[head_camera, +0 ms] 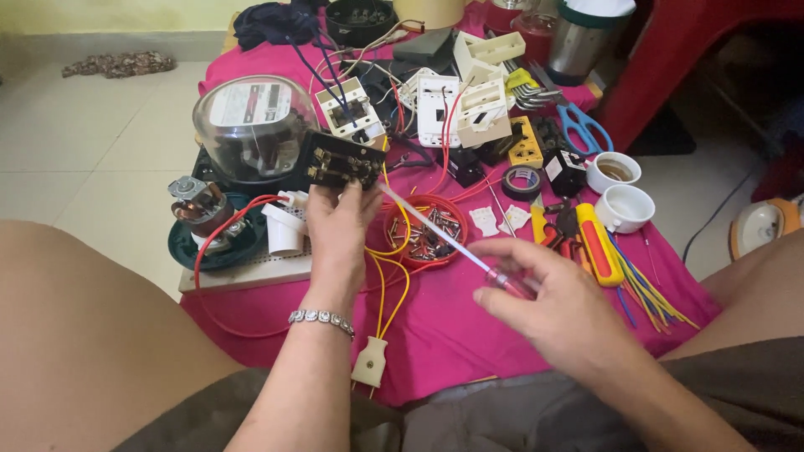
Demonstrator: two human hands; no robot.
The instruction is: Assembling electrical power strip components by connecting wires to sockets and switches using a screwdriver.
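My left hand (337,236) holds up a black terminal block (342,161) joined to a glass-domed electric meter (251,125). Yellow wires (387,276) run down from the block to a cream plug (371,362) near my lap. My right hand (548,297) grips a screwdriver with a clear red handle (512,283); its thin shaft (427,224) points up-left, tip just right of the terminal block. A bracelet sits on my left wrist.
A pink cloth (469,335) covers a low table crowded with parts: a red bowl of screws (427,230), white sockets (484,113), black tape roll (523,181), blue scissors (584,125), yellow pliers (598,244), two white lamp holders (621,208), a green base with motor (209,226).
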